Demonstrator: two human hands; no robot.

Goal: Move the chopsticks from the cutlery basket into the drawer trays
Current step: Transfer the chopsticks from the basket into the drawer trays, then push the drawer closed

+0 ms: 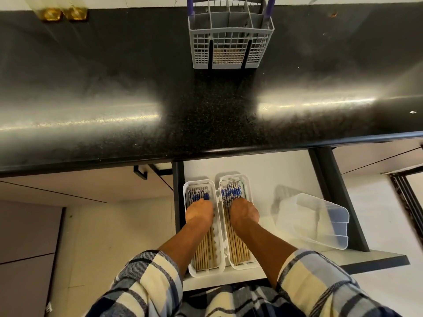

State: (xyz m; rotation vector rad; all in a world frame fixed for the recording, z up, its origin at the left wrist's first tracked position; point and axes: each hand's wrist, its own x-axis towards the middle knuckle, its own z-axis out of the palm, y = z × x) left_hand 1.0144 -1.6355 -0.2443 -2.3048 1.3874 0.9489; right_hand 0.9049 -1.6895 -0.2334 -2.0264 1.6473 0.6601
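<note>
Two white trays sit side by side in the open drawer: the left tray and the right tray. Both hold several wooden chopsticks with blue-and-white patterned tops, the left bundle and the right bundle. My left hand rests down on the chopsticks in the left tray, fingers curled over them. My right hand presses on the chopsticks in the right tray the same way. The grey cutlery basket stands at the back of the black counter, with no chopsticks visible in it.
A clear plastic lid or container lies tilted in the drawer, right of the trays. The black countertop edge overhangs the drawer's back. Two glass items with gold bases stand at the counter's far left.
</note>
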